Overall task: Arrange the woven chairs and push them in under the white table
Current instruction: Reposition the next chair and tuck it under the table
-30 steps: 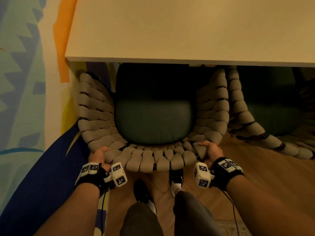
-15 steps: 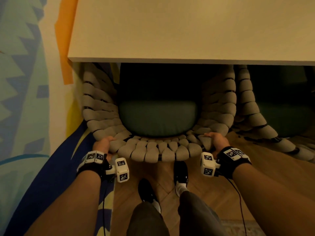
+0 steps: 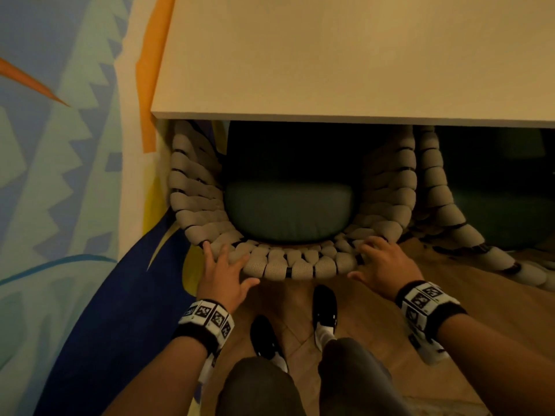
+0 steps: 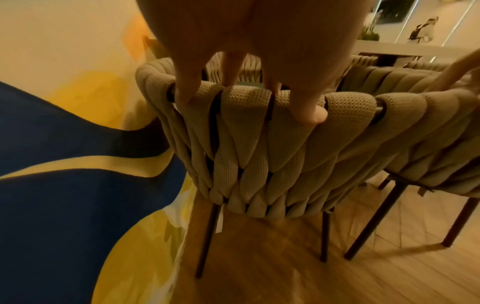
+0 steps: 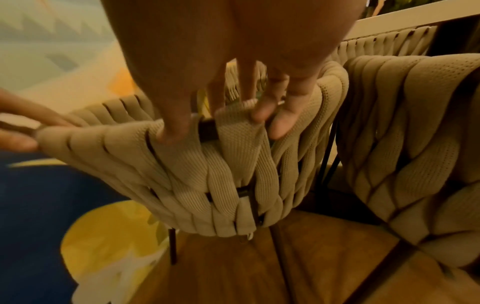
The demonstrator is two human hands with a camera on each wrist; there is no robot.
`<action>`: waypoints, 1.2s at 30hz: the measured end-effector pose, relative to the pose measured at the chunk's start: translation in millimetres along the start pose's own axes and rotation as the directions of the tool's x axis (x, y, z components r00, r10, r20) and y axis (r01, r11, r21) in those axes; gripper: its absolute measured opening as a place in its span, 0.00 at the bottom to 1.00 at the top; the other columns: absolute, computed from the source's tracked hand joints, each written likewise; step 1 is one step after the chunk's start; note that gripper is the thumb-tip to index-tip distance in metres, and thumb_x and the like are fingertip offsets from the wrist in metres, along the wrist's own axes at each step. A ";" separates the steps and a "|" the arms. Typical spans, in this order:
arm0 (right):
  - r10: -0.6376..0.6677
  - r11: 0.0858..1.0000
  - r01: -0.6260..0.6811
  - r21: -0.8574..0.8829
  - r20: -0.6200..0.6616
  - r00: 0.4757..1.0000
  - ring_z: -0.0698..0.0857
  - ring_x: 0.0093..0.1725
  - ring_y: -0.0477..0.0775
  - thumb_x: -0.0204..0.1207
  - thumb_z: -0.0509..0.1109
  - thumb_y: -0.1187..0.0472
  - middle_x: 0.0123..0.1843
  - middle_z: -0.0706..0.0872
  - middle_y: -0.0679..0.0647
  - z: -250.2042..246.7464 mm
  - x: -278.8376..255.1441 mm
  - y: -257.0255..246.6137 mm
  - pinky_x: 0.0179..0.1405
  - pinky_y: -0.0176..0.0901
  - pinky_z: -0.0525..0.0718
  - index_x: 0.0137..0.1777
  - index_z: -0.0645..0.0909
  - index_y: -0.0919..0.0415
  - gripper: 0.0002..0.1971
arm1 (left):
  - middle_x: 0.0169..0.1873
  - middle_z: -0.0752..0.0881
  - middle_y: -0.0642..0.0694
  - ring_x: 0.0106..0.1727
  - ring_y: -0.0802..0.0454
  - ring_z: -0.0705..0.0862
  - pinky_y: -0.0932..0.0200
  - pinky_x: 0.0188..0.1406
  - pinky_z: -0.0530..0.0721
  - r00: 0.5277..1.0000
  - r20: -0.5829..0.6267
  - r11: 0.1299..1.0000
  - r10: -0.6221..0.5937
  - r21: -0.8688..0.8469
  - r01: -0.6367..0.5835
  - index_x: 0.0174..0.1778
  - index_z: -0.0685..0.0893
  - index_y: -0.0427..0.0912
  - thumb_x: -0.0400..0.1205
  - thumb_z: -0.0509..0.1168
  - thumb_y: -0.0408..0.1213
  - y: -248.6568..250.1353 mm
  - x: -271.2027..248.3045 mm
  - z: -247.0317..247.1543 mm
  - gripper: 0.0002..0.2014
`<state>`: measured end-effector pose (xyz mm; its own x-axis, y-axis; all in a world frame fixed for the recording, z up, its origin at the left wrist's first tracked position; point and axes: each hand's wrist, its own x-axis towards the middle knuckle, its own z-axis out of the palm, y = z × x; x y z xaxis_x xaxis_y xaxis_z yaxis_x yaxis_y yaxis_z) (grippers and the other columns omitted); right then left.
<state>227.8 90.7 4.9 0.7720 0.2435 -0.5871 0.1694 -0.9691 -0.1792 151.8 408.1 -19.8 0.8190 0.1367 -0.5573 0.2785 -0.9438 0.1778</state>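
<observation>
A beige woven chair (image 3: pixel 288 267) with a green seat cushion (image 3: pixel 288 211) stands partly under the white table (image 3: pixel 360 55), its front half hidden by the tabletop. My left hand (image 3: pixel 222 271) lies on the left of the back rim with fingers spread and straight. My right hand (image 3: pixel 384 262) rests on the right of the rim, fingers splayed, thumb out. In the left wrist view my left hand (image 4: pixel 249 102) touches the rim of the chair (image 4: pixel 259 154). My right hand (image 5: pixel 223 123) lies loosely over the chair's rim (image 5: pixel 207 164). A second woven chair (image 3: pixel 444 205) stands close on the right.
A wall painted in blue, green, orange and yellow (image 3: pixel 60 175) runs close along the chair's left side. My two black shoes (image 3: pixel 324 304) stand on the wooden floor (image 3: pixel 495 295) just behind the chair. Thin dark chair legs (image 4: pixel 207 236) reach the floor.
The chair has slid further under the table. Both hands have let go of their curled grip on the back rim and now lie on it with fingers spread.
</observation>
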 end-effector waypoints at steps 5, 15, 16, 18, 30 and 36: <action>-0.037 0.994 0.038 -0.103 0.008 0.999 0.67 0.73 0.60 0.71 0.66 0.32 0.78 0.68 0.51 -2.2 14.6 2.7 0.65 0.53 0.78 0.76 0.69 0.45 0.35 | 0.81 0.65 0.45 0.83 0.28 0.43 0.35 0.82 0.50 0.999 -0.004 0.990 -0.039 0.137 0.039 0.77 0.71 0.60 0.76 0.64 0.63 3.7 14.2 -5.8 0.32; -0.034 0.998 0.034 -0.043 0.002 0.999 0.68 0.68 0.57 0.69 0.69 0.32 0.73 0.71 0.50 -1.5 23.9 4.2 0.62 0.52 0.80 0.71 0.71 0.44 0.33 | 0.78 0.70 0.47 0.81 0.27 0.50 0.31 0.79 0.59 0.998 0.046 0.970 -0.037 0.243 0.024 0.77 0.70 0.60 0.77 0.62 0.65 9.9 18.8 -25.0 0.32; -0.031 0.999 0.031 -0.035 0.008 0.999 0.68 0.69 0.57 0.69 0.69 0.32 0.74 0.70 0.50 -1.7 22.7 4.5 0.63 0.52 0.80 0.72 0.71 0.44 0.33 | 0.78 0.69 0.48 0.81 0.26 0.49 0.30 0.79 0.58 0.998 0.051 0.968 -0.044 0.248 0.030 0.77 0.69 0.60 0.76 0.62 0.65 10.0 18.3 -23.6 0.32; -0.032 0.999 0.032 0.006 0.005 0.999 0.67 0.72 0.58 0.71 0.70 0.35 0.77 0.69 0.50 -3.6 18.4 5.1 0.66 0.53 0.78 0.73 0.70 0.44 0.32 | 0.79 0.68 0.47 0.82 0.26 0.48 0.29 0.79 0.55 0.997 0.051 0.969 -0.055 0.243 0.041 0.78 0.68 0.61 0.77 0.62 0.64 11.5 17.1 -21.7 0.32; 0.114 0.965 -0.076 0.252 -0.138 0.984 0.72 0.74 0.59 0.75 0.72 0.56 0.76 0.74 0.55 -25.6 -63.9 121.6 0.74 0.54 0.73 0.74 0.71 0.51 0.27 | 0.83 0.61 0.44 0.84 0.42 0.54 0.38 0.84 0.50 0.994 0.053 0.995 0.099 0.026 -0.100 0.83 0.59 0.48 0.80 0.64 0.50 122.9 9.1 -17.2 0.36; 0.070 0.982 -0.049 0.185 -0.108 0.992 0.76 0.70 0.59 0.73 0.75 0.50 0.71 0.78 0.55 -44.6 -70.4 246.8 0.70 0.55 0.77 0.72 0.73 0.52 0.27 | 0.81 0.63 0.44 0.83 0.42 0.58 0.43 0.83 0.54 0.966 -0.026 0.966 0.258 0.009 -0.258 0.82 0.61 0.45 0.81 0.64 0.51 278.5 14.6 1.9 0.34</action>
<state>242.5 -167.3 37.2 0.8434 0.1698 -0.5098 0.0154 -0.9560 -0.2930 240.4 146.6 20.0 0.8759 -0.1035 -0.4712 0.0534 -0.9499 0.3078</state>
